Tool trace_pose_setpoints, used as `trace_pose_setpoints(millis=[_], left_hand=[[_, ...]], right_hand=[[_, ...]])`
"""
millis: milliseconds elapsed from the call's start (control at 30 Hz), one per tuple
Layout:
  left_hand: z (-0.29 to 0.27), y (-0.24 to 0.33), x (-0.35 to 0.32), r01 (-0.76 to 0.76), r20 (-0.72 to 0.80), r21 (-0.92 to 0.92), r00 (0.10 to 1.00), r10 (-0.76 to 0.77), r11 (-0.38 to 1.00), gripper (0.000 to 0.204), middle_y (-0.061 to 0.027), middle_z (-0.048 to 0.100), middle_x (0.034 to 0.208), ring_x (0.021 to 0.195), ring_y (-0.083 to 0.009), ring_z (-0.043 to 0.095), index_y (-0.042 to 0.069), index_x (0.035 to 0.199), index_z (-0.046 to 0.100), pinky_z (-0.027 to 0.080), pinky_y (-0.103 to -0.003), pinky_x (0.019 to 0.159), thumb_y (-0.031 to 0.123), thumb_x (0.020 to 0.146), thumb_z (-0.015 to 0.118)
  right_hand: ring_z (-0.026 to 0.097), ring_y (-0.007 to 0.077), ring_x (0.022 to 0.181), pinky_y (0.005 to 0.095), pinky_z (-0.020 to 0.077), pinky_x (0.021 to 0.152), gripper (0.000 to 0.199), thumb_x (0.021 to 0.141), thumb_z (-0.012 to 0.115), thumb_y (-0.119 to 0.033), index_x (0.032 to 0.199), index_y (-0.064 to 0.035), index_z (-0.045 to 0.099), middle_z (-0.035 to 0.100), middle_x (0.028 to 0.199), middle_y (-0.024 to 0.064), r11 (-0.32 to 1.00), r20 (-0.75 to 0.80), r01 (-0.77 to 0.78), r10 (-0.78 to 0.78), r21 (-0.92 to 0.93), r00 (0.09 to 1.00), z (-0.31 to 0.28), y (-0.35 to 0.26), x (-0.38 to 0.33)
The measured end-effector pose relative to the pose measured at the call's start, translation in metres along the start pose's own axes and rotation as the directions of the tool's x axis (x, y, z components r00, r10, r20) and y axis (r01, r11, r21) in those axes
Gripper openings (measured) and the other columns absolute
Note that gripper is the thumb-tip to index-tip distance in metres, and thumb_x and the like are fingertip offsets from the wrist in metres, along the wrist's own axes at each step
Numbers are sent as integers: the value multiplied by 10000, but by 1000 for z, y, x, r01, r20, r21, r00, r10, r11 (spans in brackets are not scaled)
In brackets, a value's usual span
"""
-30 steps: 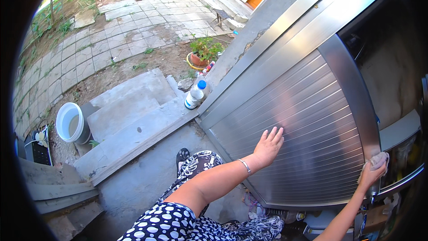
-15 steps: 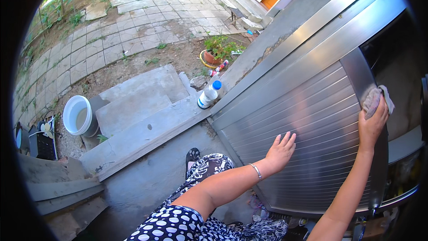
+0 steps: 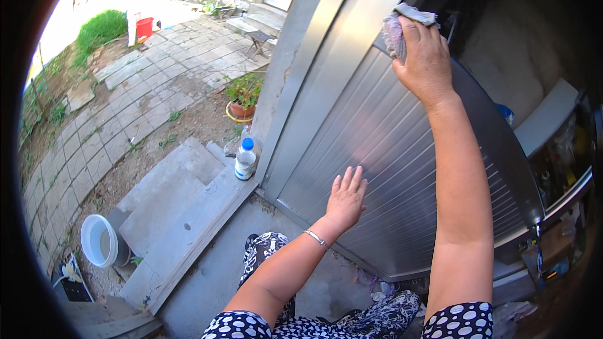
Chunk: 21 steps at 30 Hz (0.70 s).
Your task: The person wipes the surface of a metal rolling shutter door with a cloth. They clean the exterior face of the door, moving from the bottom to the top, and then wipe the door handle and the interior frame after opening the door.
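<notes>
Near us the left hand (image 3: 347, 198) lies flat, fingers spread, braced on the ribbed metal door (image 3: 389, 150), holding nothing. Farther up, the right hand (image 3: 427, 53) is closed on a grey cloth (image 3: 402, 22) pressed to the door's upper edge; wiping looks under way, the lower slats seemingly not yet reached.

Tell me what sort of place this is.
Likely the doorstep of a house, by its yard: a ribbed metal door stands open onto concrete steps, a stone-paved path and a potted plant.
</notes>
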<state>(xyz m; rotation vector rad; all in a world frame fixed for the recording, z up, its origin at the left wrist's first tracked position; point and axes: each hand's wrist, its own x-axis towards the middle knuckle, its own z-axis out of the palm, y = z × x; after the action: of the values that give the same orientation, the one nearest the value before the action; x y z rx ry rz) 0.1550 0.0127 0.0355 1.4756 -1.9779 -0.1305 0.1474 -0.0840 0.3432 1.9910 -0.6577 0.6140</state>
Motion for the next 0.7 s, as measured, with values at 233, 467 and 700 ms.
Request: trace_pose_setpoints(millis=[233,467,700], left_hand=[[8,6,4,-20,-58,-20,998,19,1000,631,-171,248,1503,1392,-360,226,73,1325,471,253,-470,1095,269,780,719],[23,11,-8,-64,-33,0,997,64,998,638,-169,278,1491,1385,-364,238,71,1301,490,259,-473,1089,225,740,752],[39,23,-13,-92,47,65,995,89,994,640,-173,280,1488,1387,-358,236,70,1297,492,262,-461,1092,203,733,764]], right_hand=[[462,344,1169,470,353,1018,748,676,750,-128,1333,-120,391,502,1252,120,981,-46,-184,181,-59,982,-69,69,-125],[461,348,1171,464,353,1029,785,633,766,-136,1325,-128,395,488,1260,120,876,-95,-447,436,-185,895,-138,143,-267],[434,383,1195,443,378,1031,779,655,732,-104,1339,-66,360,447,1284,168,742,-75,-602,610,-293,789,-182,196,-355]])
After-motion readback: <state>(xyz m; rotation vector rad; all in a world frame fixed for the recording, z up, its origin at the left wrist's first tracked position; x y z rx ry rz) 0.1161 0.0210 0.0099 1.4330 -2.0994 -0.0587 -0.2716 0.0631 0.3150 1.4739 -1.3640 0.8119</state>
